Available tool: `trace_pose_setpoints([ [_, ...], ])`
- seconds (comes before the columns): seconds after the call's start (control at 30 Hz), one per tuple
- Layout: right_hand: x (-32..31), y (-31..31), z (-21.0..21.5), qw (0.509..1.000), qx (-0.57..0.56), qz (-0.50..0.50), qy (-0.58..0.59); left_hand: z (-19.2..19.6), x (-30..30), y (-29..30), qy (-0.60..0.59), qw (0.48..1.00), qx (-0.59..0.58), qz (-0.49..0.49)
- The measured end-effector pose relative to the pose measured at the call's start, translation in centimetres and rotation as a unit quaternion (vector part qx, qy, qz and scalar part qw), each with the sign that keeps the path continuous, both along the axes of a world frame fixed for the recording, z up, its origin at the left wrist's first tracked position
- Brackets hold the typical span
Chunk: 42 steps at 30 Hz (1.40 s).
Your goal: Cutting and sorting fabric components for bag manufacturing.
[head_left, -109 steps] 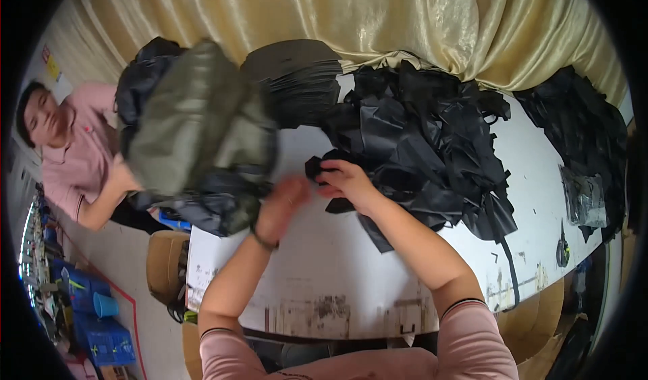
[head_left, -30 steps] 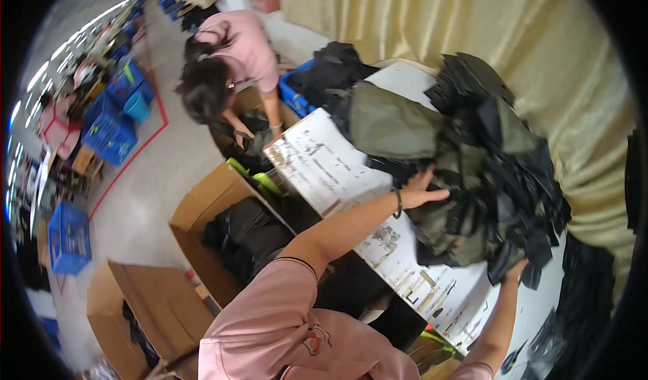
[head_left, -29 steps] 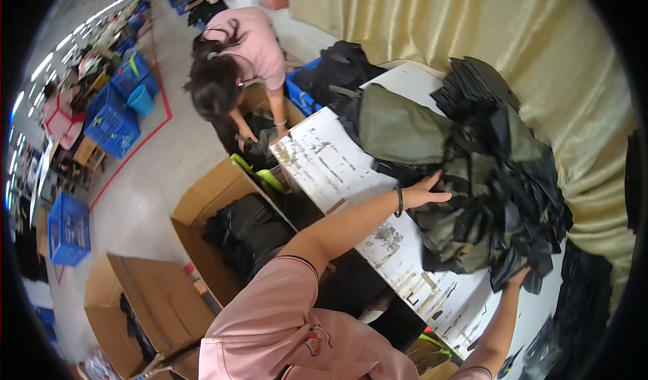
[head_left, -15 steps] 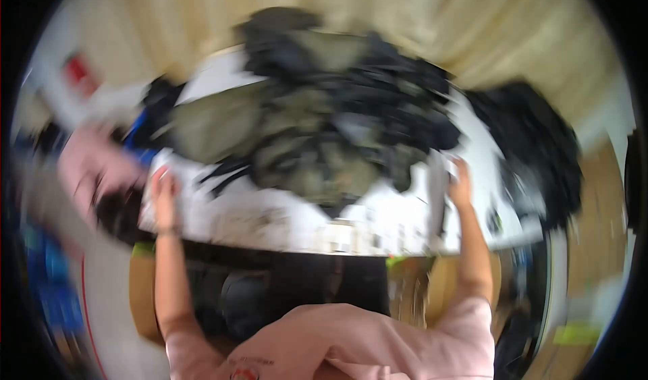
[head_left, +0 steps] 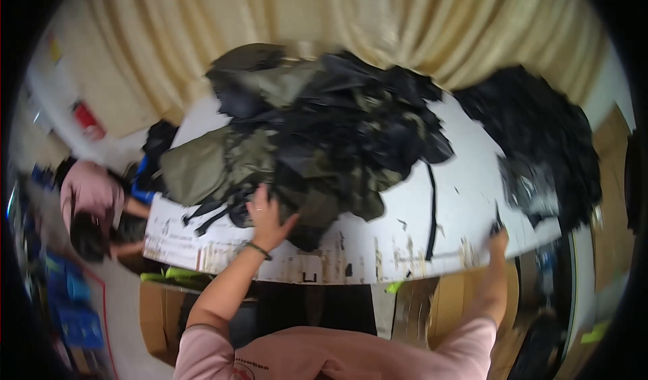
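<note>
On white table [head_left: 466, 211], left hand [head_left: 266, 219] on blurred bag pile [head_left: 317, 137], right hand [head_left: 498, 239] at edge

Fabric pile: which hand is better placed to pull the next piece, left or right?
Left, probably. The left hand already rests on the near edge of the olive and black fabric pile. The right hand is off at the table edge, apart from that pile.

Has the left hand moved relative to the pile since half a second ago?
Yes. The left hand moved from the white table's left edge inward onto the olive-and-black fabric pile.
</note>
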State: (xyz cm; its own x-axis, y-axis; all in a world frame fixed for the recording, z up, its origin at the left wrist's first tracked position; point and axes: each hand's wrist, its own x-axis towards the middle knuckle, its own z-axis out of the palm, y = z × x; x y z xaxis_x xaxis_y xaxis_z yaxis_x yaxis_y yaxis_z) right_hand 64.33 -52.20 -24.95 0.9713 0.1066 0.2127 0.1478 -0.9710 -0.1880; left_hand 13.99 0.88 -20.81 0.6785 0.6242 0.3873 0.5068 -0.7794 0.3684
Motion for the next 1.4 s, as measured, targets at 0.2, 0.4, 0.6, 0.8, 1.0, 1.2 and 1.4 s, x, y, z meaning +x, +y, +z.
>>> trace_pose_setpoints([
  [0.2, -0.4, 3.3, 3.8, 0.990, -0.086, -0.051, 0.099, 1.9, -0.6, -1.3, 0.021, 0.996, -0.082, 0.042],
  [0.4, -0.3, 2.6, 4.1, 0.986, -0.054, -0.120, 0.106, 4.4, -1.6, -1.6, 0.026, 0.989, -0.145, 0.033],
  [0.6, 2.1, -1.0, -1.3, 0.961, 0.274, 0.020, 0.025, 10.2, 0.0, -8.0, -0.062, 0.983, 0.102, -0.143],
  [0.8, -5.6, 7.6, 4.7, 0.870, 0.473, 0.126, 0.056, 7.9, 1.1, -0.9, 0.194, 0.937, 0.241, -0.163],
  [1.0, -16.9, 21.6, 15.7, 0.778, 0.558, 0.222, 0.185, 10.2, -3.6, 9.4, 0.267, 0.945, 0.188, -0.016],
  [1.2, -21.7, 36.3, 19.2, 0.756, 0.544, 0.324, 0.166, 12.5, -5.4, 9.0, 0.063, 0.989, 0.089, 0.096],
  [1.4, -15.7, 41.4, 14.2, 0.949, 0.271, 0.162, 0.006, 18.8, 0.1, -1.4, -0.118, 0.969, 0.107, -0.189],
])
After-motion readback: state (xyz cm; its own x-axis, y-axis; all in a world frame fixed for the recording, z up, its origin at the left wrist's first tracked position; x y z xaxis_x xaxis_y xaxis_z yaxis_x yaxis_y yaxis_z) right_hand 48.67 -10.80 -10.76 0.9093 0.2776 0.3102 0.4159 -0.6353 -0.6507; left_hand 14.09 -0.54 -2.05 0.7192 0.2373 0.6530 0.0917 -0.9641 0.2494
